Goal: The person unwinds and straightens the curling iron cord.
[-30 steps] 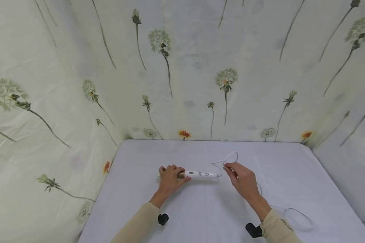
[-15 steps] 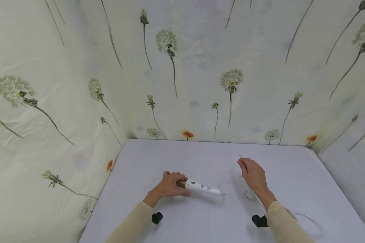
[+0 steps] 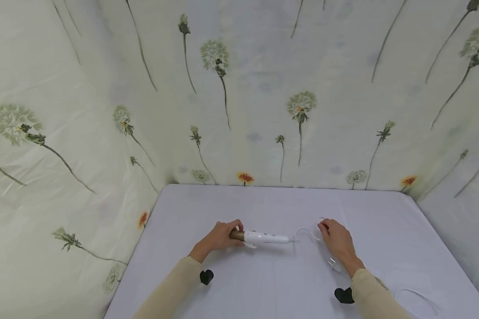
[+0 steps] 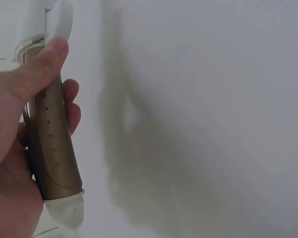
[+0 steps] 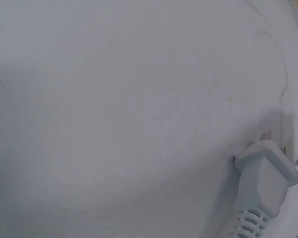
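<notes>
A curling iron (image 3: pixel 266 238) with a white handle and a gold-brown barrel lies across my left hand's grip, its handle pointing right. My left hand (image 3: pixel 218 238) wraps round the barrel (image 4: pixel 54 141), thumb up near the clamp lever; small holes run along the barrel to a white tip (image 4: pixel 67 210). My right hand (image 3: pixel 338 240) pinches the white cord (image 3: pixel 302 229) a short way from the handle's end. Below that hand dangles the two-pin plug (image 3: pixel 333 264), seen close in the right wrist view as a white plug (image 5: pixel 264 181); the right fingers are outside that view.
More white cord (image 3: pixel 417 292) lies looped on the white table (image 3: pixel 263 283) at the right front. Beige sleeves cover both arms, and a black object (image 3: pixel 206 277) sits at the left wrist. Behind the table hangs a dandelion-print cloth (image 3: pixel 259 110).
My right hand has moved right along the cord, away from the iron's handle, then slightly nearer to me. The left hand has turned the curling iron over, so its printed side no longer faces up.
</notes>
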Motion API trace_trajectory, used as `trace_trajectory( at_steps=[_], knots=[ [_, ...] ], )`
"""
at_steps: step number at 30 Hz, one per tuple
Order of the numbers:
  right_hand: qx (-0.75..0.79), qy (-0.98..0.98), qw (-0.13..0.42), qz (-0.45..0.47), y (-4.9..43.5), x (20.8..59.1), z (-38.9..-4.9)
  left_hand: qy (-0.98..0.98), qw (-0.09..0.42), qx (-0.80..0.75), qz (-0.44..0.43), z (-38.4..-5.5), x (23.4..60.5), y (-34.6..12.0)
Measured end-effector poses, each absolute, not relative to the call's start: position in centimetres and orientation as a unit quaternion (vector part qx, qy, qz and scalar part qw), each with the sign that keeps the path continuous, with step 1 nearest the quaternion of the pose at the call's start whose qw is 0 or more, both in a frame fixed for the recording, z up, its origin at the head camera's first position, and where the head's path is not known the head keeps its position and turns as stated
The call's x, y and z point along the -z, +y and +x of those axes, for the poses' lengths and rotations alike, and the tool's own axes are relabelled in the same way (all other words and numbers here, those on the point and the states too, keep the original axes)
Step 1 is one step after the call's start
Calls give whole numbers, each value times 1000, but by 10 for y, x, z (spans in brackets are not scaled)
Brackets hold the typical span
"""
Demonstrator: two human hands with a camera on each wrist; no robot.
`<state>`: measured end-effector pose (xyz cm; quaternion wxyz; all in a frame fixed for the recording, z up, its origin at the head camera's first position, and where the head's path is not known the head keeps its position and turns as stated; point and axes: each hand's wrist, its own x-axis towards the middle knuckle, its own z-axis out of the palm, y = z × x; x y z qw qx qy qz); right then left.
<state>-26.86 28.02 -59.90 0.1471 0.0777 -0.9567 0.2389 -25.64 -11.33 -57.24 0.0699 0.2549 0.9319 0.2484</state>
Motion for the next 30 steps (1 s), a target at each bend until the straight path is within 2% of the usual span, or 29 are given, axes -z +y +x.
trace_trajectory(
  at_steps=[7,13,24,30],
  knots=[
    [-273,-950,137,59,281,616,-268,943,77,-245,211,-269,582,-111],
    [-262,-951,150,61,274,625,-262,940,90,-258,204,-272,586,-111],
    [-296,-934,187,76,264,623,-257,963,7,-161,217,-265,596,-104],
    [-316,-926,192,74,257,621,-251,970,-1,-124,210,-251,601,-99]
  ],
)
